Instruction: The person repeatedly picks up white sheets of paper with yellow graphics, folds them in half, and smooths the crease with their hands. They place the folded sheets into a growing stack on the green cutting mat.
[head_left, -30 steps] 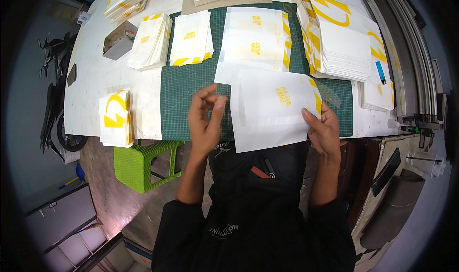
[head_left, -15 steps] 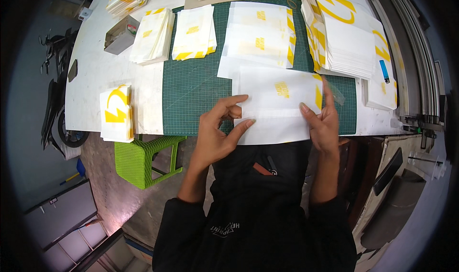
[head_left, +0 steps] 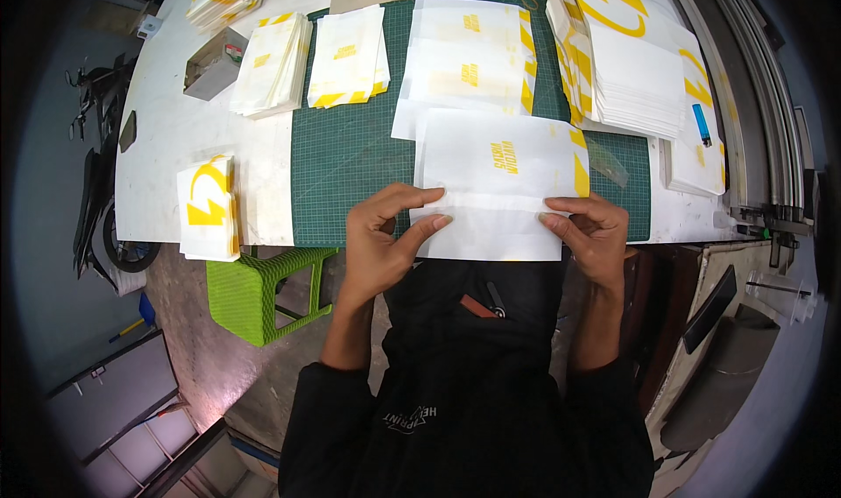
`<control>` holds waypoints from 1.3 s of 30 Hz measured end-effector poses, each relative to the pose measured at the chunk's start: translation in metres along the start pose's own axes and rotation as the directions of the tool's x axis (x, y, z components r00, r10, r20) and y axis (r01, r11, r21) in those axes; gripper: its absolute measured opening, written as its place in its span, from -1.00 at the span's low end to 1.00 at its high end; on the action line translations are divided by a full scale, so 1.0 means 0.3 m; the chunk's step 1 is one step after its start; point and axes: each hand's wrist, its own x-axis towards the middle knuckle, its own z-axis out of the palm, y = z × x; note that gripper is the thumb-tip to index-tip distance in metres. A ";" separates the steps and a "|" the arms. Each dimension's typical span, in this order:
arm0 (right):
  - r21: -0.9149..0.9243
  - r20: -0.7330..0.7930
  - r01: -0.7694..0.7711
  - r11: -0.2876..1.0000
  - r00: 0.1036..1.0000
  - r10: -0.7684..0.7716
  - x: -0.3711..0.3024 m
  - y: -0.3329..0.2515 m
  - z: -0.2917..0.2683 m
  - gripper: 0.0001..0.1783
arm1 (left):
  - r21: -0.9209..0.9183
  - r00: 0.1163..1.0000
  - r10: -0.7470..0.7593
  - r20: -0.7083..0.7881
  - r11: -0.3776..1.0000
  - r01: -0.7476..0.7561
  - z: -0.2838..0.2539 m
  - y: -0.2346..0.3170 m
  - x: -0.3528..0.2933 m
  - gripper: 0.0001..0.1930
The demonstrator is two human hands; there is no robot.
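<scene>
A white paper sheet with yellow print (head_left: 477,169) lies at the front of the green cutting mat, its near part reaching the table's edge. A crosswise crease runs over it between my hands. My left hand (head_left: 385,235) grips the sheet's left side at the crease, forefinger above and thumb below. At the other end of the crease, my right hand (head_left: 591,231) pinches the right side between thumb and forefinger. The other fingers of both hands are curled. More printed sheets (head_left: 464,47) lie just beyond, partly covered by this one.
The cutting mat (head_left: 350,169) covers the table's middle. Stacks of printed paper stand at back left (head_left: 272,64), back centre (head_left: 346,56) and right (head_left: 639,77). A folded stack (head_left: 208,209) sits front left. A blue lighter (head_left: 702,125) rests at right; a green stool (head_left: 241,301) stands below the table's edge.
My right hand has moved down the sheet's right side from its upper corner to the crease. My left fingers have come in onto the left side. The sheet sits slightly further left in view.
</scene>
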 end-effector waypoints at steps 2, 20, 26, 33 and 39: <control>-0.003 0.015 -0.008 1.000 1.000 0.008 -0.001 -0.001 -0.006 -0.73 | -0.020 1.000 -0.004 0.001 1.000 0.004 -0.006 -0.001 -0.004 -0.67; -0.312 -0.007 0.215 0.925 0.974 -0.228 0.010 -0.039 0.021 -0.74 | 0.474 0.916 0.398 -0.052 0.817 -0.328 -0.010 -0.011 -0.013 -0.75; -0.674 0.075 0.388 0.629 0.883 -0.464 0.027 -0.077 0.035 -0.78 | 0.608 0.889 0.458 0.001 0.706 -0.364 -0.024 0.009 -0.016 -0.72; -0.636 0.389 0.606 0.478 0.786 -0.480 0.051 -0.092 0.196 -0.79 | 0.683 0.838 0.518 0.174 0.550 -0.482 -0.016 0.057 0.010 -0.72; -0.674 0.394 0.556 0.486 0.827 -0.400 0.048 -0.050 0.083 -0.83 | 0.694 0.831 0.533 0.159 0.538 -0.478 -0.085 0.063 -0.001 -0.75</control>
